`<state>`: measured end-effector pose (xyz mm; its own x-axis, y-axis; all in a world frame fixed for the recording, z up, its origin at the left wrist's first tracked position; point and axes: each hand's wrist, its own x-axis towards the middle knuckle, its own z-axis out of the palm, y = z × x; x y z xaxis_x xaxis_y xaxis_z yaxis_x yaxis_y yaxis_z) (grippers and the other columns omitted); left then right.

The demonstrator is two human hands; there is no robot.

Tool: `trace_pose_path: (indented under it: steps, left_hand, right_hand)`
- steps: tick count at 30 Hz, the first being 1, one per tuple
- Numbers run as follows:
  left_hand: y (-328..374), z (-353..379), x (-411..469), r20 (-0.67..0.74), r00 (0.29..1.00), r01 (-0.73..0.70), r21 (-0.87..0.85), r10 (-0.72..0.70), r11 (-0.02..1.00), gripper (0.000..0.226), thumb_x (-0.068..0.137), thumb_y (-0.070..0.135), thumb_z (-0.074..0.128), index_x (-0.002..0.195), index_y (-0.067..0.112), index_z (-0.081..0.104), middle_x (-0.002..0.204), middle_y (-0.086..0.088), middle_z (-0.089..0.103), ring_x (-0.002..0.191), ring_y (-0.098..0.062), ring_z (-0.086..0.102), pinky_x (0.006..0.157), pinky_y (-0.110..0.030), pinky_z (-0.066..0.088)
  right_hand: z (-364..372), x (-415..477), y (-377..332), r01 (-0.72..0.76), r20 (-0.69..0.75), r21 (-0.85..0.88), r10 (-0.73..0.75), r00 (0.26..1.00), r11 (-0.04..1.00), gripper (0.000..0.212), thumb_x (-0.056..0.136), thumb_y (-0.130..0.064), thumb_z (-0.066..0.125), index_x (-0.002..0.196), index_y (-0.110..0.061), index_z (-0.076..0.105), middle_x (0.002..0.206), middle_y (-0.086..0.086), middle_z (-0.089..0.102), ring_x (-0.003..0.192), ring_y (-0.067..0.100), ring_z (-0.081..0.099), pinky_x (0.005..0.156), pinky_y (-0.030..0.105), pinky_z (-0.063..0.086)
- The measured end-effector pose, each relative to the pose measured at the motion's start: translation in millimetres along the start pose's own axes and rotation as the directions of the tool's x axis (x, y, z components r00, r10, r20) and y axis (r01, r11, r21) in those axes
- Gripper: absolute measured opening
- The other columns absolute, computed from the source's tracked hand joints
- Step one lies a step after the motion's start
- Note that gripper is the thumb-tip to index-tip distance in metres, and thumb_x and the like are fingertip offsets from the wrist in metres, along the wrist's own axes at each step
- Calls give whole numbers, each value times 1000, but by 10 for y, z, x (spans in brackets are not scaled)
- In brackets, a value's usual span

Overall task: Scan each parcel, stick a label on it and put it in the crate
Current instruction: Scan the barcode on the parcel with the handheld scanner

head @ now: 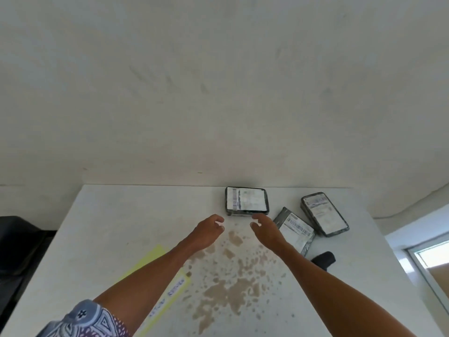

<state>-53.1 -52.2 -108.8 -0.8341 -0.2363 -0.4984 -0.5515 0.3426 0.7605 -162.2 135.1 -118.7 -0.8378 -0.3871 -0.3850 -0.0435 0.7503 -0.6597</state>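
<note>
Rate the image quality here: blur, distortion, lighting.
Head view: wide-angle distortion bows the wall line at right; light soft and even, no hard shadows; label print on the far parcel too blurred to read; left hand and right hand slightly soft.

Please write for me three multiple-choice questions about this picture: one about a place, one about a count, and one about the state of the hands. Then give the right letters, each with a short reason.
1. Where does the yellow sheet lie?
A) in a crate
B) on the table, partly under the left arm
C) against the wall

2. How many parcels are on the table?
A) two
B) three
C) five

3. What do the left hand and the right hand hold?
A) nothing
B) a roll of labels
C) a pen each

Answers:
1 B, the left forearm crosses over the sheet on the tabletop.
2 B, there is the far parcel, the middle parcel and the right parcel.
3 A, both hands reach toward the far parcel with loosely curled, empty fingers.
</note>
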Motion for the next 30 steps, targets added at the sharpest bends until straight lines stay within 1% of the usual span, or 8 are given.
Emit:
trace_pose_path:
  steps: [4, 7, 9, 13, 19, 23, 26, 30]
  left_hand:
    - [121, 221, 397, -11, 999, 42, 4, -42, 999, 43, 101, 29, 50, 143, 25, 43, 132, -11, 53, 113, -26, 59, 91, -34, 49]
    - [172, 319, 636, -66, 996, 65, -9, -66, 998, 54, 100, 24, 51, 151, 26, 32, 118, -9, 55, 89, -19, 61, 83, -33, 52]
    - [206, 350, 777, -105, 994, 27, -24, -30, 999, 61, 98, 19, 52, 153, 27, 27, 118, -3, 55, 81, -14, 60, 74, -25, 51]
    - [239, 370, 964, -112, 993, 35, -44, -40, 998, 67, 97, 19, 55, 156, 23, 23, 145, -2, 45, 119, -28, 57, 99, -37, 50]
    - [93, 289, 938, -257, 962, 78, -70, -94, 995, 56, 93, 23, 65, 142, 6, 45, 131, -15, 56, 108, -28, 61, 89, -32, 50]
    - [-153, 325, 734, -264, 964, 31, -6, -32, 999, 60, 87, 21, 74, 137, 4, 45, 137, -12, 44, 115, -18, 50, 90, -18, 37]
    - [-310, 445, 563, -244, 970, -1, 42, 12, 999, 66, 81, 13, 79, 135, 5, 42, 138, -11, 35, 113, -15, 45, 87, -13, 34]
    - [-369, 609, 441, -213, 976, -26, 96, 46, 995, 78, 77, 4, 81, 140, 11, 35, 155, -17, 11, 131, -26, 41, 101, -26, 42]
  right_hand:
    - [-210, 449, 145, 35, -5, -42, -35, 999, 998, 49, 99, -14, 51, 148, -15, 42, 148, 19, 39, 130, 30, 47, 103, 29, 36]
    - [-254, 687, 232, 20, 37, -61, -18, 999, 998, 57, 100, -17, 52, 154, -23, 33, 162, 23, 8, 144, 34, 33, 109, 31, 33]
    - [-244, 811, 296, 32, 75, -76, -26, 997, 997, 60, 100, -20, 53, 155, -24, 31, 163, 22, 3, 142, 34, 38, 109, 32, 35]
    - [-135, 818, 382, 65, 57, -59, -61, 996, 996, 50, 98, -20, 58, 143, -6, 45, 151, 15, 32, 129, 29, 50, 107, 27, 38]
    - [270, 270, 312, -51, 45, 66, 48, 998, 997, 61, 97, -32, 57, 148, -14, 28, 136, 15, 35, 86, 9, 50, 74, 17, 47]
    - [654, -299, 176, -211, 131, 334, 176, 976, 919, 59, 91, -24, 63, 139, -8, 32, 127, 17, 48, 105, 31, 60, 84, 46, 59]
    - [821, -598, 72, -235, 150, 427, 188, 971, 873, 46, 90, -16, 62, 130, -6, 41, 122, 15, 54, 102, 24, 61, 82, 41, 59]
    - [797, -768, 33, -239, 207, 416, 164, 965, 877, 24, 94, -15, 57, 117, -9, 50, 106, 11, 60, 84, 14, 56, 72, 30, 53]
